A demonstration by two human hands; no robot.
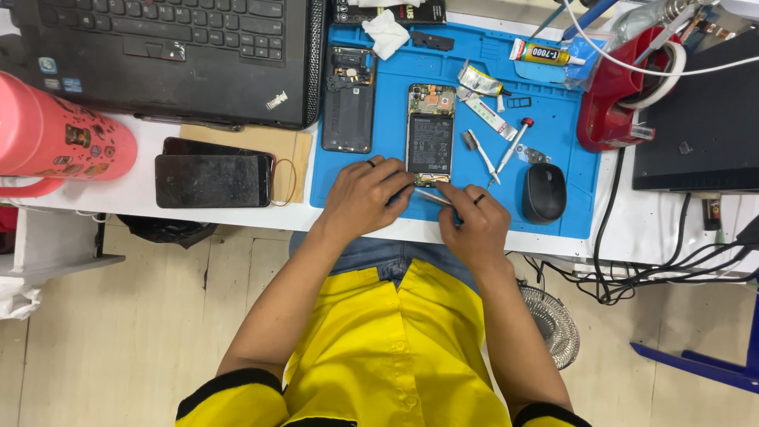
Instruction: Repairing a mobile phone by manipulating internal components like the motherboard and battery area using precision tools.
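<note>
Opened phone [431, 133], its back off and battery showing, lies upright on the blue mat [387, 119], just beyond both hands. Left hand [365, 198] rests on the mat at the phone's lower left corner, fingers curled and touching its bottom edge, holding nothing that can be made out. Right hand [474, 224], just below the phone's lower right corner, is closed around thin metal tweezers [433, 198] whose tip points towards the phone's bottom end. Right of the phone lie a small brush [479, 153] and a red-capped screwdriver [514, 145]; further right, a black mouse [544, 192]. Left of the phone lies its dark back cover [348, 101].
</note>
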